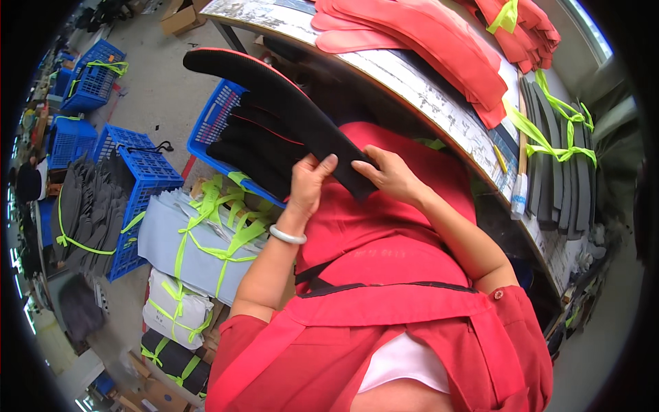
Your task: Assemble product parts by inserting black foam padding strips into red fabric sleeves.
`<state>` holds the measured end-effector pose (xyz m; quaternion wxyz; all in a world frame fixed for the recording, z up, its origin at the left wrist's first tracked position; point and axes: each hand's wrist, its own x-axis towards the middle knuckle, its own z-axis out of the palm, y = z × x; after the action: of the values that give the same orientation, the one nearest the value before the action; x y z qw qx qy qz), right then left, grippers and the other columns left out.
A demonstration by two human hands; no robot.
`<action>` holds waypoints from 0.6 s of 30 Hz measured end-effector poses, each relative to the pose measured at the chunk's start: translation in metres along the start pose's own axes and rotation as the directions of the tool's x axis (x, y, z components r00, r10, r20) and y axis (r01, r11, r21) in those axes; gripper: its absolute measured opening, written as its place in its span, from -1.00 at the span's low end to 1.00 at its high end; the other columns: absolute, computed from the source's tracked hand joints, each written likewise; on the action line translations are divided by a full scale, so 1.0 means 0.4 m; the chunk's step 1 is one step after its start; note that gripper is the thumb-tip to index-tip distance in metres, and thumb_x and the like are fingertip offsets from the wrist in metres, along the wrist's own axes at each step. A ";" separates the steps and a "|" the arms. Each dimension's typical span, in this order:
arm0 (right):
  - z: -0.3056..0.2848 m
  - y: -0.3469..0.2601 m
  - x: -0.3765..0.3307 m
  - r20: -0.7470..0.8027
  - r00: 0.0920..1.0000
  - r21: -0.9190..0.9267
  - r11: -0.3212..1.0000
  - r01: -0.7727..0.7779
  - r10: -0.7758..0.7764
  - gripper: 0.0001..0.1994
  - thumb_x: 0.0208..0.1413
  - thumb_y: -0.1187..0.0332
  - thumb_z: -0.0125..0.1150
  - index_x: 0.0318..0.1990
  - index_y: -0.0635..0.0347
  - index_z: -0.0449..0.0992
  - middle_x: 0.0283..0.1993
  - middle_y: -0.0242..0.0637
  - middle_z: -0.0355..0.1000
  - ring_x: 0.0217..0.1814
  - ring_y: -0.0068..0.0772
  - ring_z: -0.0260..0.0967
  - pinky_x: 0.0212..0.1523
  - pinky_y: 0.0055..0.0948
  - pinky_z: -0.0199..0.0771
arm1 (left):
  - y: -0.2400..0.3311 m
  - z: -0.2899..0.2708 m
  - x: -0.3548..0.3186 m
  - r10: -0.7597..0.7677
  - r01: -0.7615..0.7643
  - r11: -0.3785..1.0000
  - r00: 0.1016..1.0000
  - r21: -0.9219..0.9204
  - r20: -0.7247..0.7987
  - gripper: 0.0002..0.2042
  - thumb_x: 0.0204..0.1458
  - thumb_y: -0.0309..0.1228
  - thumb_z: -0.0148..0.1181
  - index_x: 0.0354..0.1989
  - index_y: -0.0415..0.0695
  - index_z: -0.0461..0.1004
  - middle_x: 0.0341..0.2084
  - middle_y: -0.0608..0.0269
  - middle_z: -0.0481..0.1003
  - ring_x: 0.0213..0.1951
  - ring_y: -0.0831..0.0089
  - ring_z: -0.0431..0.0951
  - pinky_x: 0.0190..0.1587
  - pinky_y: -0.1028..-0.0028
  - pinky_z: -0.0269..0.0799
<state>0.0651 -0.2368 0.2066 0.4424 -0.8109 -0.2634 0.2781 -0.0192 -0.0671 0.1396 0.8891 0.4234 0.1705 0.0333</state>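
Note:
A long, curved black fabric piece [295, 103] with a thin red edge slants from my lap toward the upper left. My left hand [312, 184] closes on its lower edge, thumb on top. On the other side, near the wide end, my right hand [390, 175] pinches the same piece between thumb and fingers. A red apron [395, 240] covers my lap beneath both hands. Just left of the lap stands a blue plastic basket [203, 122], where similar black pieces [250, 147] lie stacked. The held piece hides part of that basket.
At the right, a worn worktable [429, 79] carries stacked red curved pieces [419, 38], a tied bundle of dark grey strips [559, 172] and a yellow pen [500, 158]. Tied light grey sheets [165, 230] and another blue basket [147, 172] stand on the left.

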 end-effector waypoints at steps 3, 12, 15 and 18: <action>-0.007 -0.013 -0.012 -0.023 0.999 -0.030 0.999 -0.022 0.022 -0.66 0.23 0.16 0.12 -0.15 0.34 0.43 -0.42 0.00 0.49 -0.38 -0.21 0.50 -0.34 -0.26 0.40 | 0.010 0.013 0.002 0.009 -0.009 1.000 1.000 0.013 0.004 -0.71 0.11 -0.40 0.25 -0.03 -0.24 0.46 -0.13 0.21 0.53 -0.08 0.46 0.51 0.04 0.42 0.42; -0.025 -0.082 -0.086 0.188 0.982 0.052 0.998 -0.037 0.027 -0.67 0.26 0.14 0.10 -0.23 0.31 0.39 -0.44 -0.06 0.41 -0.43 -0.32 0.36 -0.34 -0.31 0.34 | 0.198 -0.016 0.095 0.212 -0.253 0.956 0.946 -0.150 -0.245 -0.88 0.03 -0.47 0.31 -0.29 -0.20 0.54 -0.37 0.21 0.57 -0.34 0.38 0.58 -0.18 0.44 0.54; -0.037 -0.078 -0.093 0.208 0.977 0.024 0.998 -0.063 0.057 -0.67 0.26 0.14 0.11 -0.21 0.32 0.40 -0.44 -0.08 0.42 -0.41 -0.34 0.37 -0.32 -0.32 0.35 | 0.234 -0.041 0.113 0.164 -0.210 0.949 0.966 -0.237 -0.200 -0.89 0.01 -0.51 0.32 -0.29 -0.16 0.54 -0.38 0.27 0.56 -0.34 0.42 0.57 -0.19 0.45 0.54; -0.053 -0.068 -0.102 0.241 0.968 0.003 0.997 -0.075 0.072 -0.67 0.25 0.15 0.11 -0.19 0.32 0.41 -0.43 -0.10 0.43 -0.39 -0.38 0.38 -0.30 -0.34 0.36 | 0.224 -0.044 0.119 0.207 -0.255 0.947 0.950 -0.197 -0.233 -0.86 0.01 -0.50 0.33 -0.26 -0.17 0.53 -0.37 0.27 0.55 -0.34 0.41 0.57 -0.20 0.43 0.53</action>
<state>0.0457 -0.2636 0.2486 0.4014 -0.7777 -0.2833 0.3923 0.0274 0.0129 0.1846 0.8981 0.3316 0.2074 0.2013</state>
